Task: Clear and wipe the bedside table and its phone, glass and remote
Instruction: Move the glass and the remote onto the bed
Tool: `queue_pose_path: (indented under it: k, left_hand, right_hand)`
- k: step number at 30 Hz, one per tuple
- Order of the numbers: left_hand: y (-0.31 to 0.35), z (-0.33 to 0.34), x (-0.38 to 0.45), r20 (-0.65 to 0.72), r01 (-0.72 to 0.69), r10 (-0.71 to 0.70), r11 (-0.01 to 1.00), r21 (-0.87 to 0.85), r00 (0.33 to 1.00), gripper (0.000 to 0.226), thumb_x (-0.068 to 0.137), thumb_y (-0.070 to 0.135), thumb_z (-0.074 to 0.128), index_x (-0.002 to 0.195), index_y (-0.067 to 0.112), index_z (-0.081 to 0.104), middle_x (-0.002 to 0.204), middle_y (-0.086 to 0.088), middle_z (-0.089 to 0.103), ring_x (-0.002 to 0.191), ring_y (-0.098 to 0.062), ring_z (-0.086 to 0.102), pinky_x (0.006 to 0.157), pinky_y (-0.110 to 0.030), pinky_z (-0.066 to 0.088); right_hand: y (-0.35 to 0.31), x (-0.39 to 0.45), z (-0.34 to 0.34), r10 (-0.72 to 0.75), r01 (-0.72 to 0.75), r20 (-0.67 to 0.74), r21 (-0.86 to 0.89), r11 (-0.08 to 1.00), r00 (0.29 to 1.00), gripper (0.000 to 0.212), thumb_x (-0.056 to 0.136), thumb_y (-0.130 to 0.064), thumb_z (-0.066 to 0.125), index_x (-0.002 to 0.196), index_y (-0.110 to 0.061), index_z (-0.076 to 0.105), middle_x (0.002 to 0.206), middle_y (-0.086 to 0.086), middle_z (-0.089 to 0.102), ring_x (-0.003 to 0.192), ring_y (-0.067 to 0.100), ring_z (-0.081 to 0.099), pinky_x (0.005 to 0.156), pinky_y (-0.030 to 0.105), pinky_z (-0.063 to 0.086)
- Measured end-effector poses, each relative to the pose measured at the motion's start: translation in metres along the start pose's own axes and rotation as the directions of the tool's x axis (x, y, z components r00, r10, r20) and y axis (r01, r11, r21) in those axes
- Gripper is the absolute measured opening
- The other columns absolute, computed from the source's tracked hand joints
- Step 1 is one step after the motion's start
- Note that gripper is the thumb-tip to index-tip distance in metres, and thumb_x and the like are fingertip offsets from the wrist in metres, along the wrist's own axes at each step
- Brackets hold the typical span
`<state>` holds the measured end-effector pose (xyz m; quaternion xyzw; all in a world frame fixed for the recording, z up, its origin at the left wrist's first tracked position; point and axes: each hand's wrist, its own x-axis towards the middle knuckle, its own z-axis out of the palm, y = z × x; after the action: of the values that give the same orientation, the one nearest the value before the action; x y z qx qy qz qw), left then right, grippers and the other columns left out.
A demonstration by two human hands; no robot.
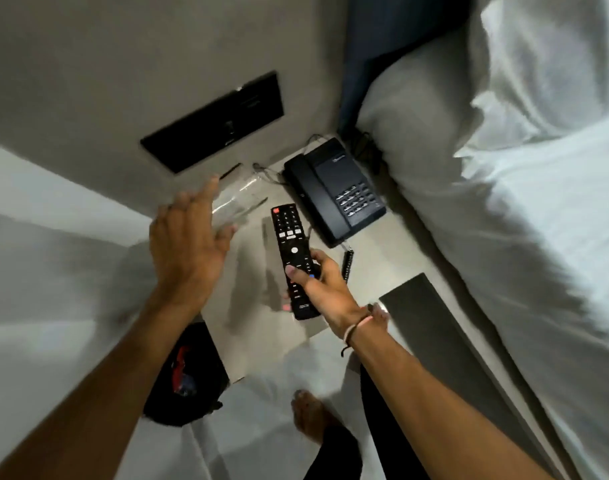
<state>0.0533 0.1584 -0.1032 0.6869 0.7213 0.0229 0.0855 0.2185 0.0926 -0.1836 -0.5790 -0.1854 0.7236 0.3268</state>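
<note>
While I watch from the head camera looking down, a bare foot (308, 415) stands on the pale floor nearest me, with a dark bag (187, 375) holding something red just to its left against the table's front edge. Above these, both forearms reach forward over the bedside table (372, 265), a light flat top wedged between a grey wall and the bed (524, 188).

My right hand (325, 285), a thread band at its wrist, is closed around the lower end of the black remote (291, 258), thumb across the buttons; I cannot tell whether the remote is off the surface or resting on it. I judge it is being taken away so the top can be wiped.

My left hand (188, 244) is spread wide beside the clear glass (239, 200), fingers at its side; the glass is blurred and looks tilted, and I cannot say the grasp has closed.

Farther back, the black phone (334, 188) sits untouched at the table's far right corner beside the mattress, its coiled cord trailing forward. A dark switch panel (214, 121) is set in the wall behind.
</note>
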Motion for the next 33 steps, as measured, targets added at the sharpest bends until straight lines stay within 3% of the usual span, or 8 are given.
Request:
queue_pose_path:
  k: [2, 7, 13, 17, 19, 22, 28, 33]
  left_hand:
    - [0.035, -0.013, -0.013, -0.065, -0.055, 0.048, 0.991, -0.12, 0.997, 0.073, 0.086, 0.032, 0.076, 0.151, 0.025, 0.043, 0.134, -0.016, 0.058, 0.118, -0.042, 0.056, 0.096, -0.049, 0.045]
    - [0.169, -0.044, -0.037, -0.101, -0.12, 0.076, 0.82, -0.56, 0.992, 0.072, 0.081, 0.041, 0.079, 0.145, 0.027, 0.05, 0.125, -0.002, 0.069, 0.11, -0.022, 0.066, 0.098, -0.033, 0.049]
    - [0.354, -0.031, -0.087, -0.016, -0.153, 0.239, 0.568, -0.809, 0.971, 0.069, 0.078, 0.05, 0.081, 0.135, 0.018, 0.059, 0.103, -0.001, 0.072, 0.079, -0.002, 0.07, 0.076, -0.024, 0.061]
    - [0.462, 0.005, -0.148, -0.027, -0.291, 0.415, 0.586, -0.756, 0.909, 0.065, 0.077, 0.05, 0.078, 0.127, 0.011, 0.064, 0.101, -0.003, 0.072, 0.076, -0.011, 0.067, 0.067, 0.002, 0.045]
    - [0.508, 0.024, -0.178, -0.019, -0.371, 0.522, 0.58, -0.725, 0.853, 0.066, 0.079, 0.055, 0.074, 0.127, 0.01, 0.064, 0.103, -0.006, 0.073, 0.078, -0.015, 0.068, 0.066, -0.007, 0.051]
    - [0.566, 0.053, -0.212, -0.034, -0.497, 0.63, 0.578, -0.647, 0.776, 0.072, 0.082, 0.056, 0.071, 0.137, 0.013, 0.056, 0.105, -0.007, 0.071, 0.081, -0.02, 0.069, 0.068, -0.037, 0.062]
    - [0.63, 0.107, -0.254, -0.033, -0.745, 0.776, 0.593, -0.305, 0.63, 0.083, 0.085, 0.059, 0.064, 0.156, 0.03, 0.034, 0.084, -0.004, 0.053, 0.06, -0.011, 0.04, 0.048, -0.024, 0.042]
    - [0.64, 0.132, -0.265, 0.006, -0.795, 0.81, 0.576, -0.189, 0.586, 0.079, 0.089, 0.063, 0.053, 0.157, 0.03, 0.031, 0.099, -0.008, 0.056, 0.085, -0.024, 0.055, 0.067, -0.041, 0.052]
  right_hand:
    - [-0.016, -0.036, -0.019, -0.079, 0.084, -0.06, 0.1, 0.991, 0.995, 0.033, 0.101, -0.013, 0.06, 0.13, -0.019, 0.046, 0.087, 0.009, 0.063, 0.049, 0.016, 0.064, 0.043, 0.029, 0.056]
    - [-0.056, -0.125, -0.105, -0.295, 0.375, -0.427, 0.115, 0.92, 0.855, 0.031, 0.099, -0.024, 0.065, 0.127, -0.027, 0.052, 0.078, 0.012, 0.063, 0.04, 0.021, 0.058, 0.042, 0.028, 0.05]
    - [-0.073, -0.208, -0.256, -0.416, 0.378, -0.819, -0.268, 0.886, 0.395, 0.078, 0.073, -0.02, 0.083, 0.137, -0.04, 0.043, 0.083, -0.006, 0.075, 0.066, 0.012, 0.07, 0.071, 0.037, 0.061]
    - [-0.052, -0.252, -0.356, -0.409, 0.27, -0.902, -0.362, 0.892, 0.138, 0.077, 0.074, -0.017, 0.073, 0.146, -0.024, 0.045, 0.108, 0.0, 0.07, 0.089, 0.015, 0.067, 0.083, 0.032, 0.055]
    - [-0.038, -0.269, -0.399, -0.401, 0.195, -0.914, -0.383, 0.903, 0.065, 0.076, 0.076, -0.024, 0.067, 0.148, -0.016, 0.044, 0.118, 0.007, 0.063, 0.104, 0.024, 0.061, 0.093, 0.043, 0.052]
    - [-0.019, -0.284, -0.453, -0.399, 0.119, -0.917, -0.396, 0.91, -0.002, 0.08, 0.079, -0.027, 0.06, 0.154, -0.01, 0.035, 0.138, 0.011, 0.058, 0.124, 0.029, 0.054, 0.106, 0.049, 0.046]
    - [0.032, -0.293, -0.524, -0.356, -0.126, -0.934, -0.352, 0.928, -0.016, 0.08, 0.084, -0.026, 0.055, 0.155, -0.004, 0.026, 0.148, 0.017, 0.051, 0.131, 0.036, 0.052, 0.11, 0.056, 0.042]
    - [0.046, -0.3, -0.533, -0.395, -0.202, -0.918, -0.393, 0.897, 0.032, 0.079, 0.096, -0.039, 0.049, 0.16, -0.006, 0.018, 0.167, 0.014, 0.028, 0.155, 0.028, 0.027, 0.125, 0.056, 0.021]
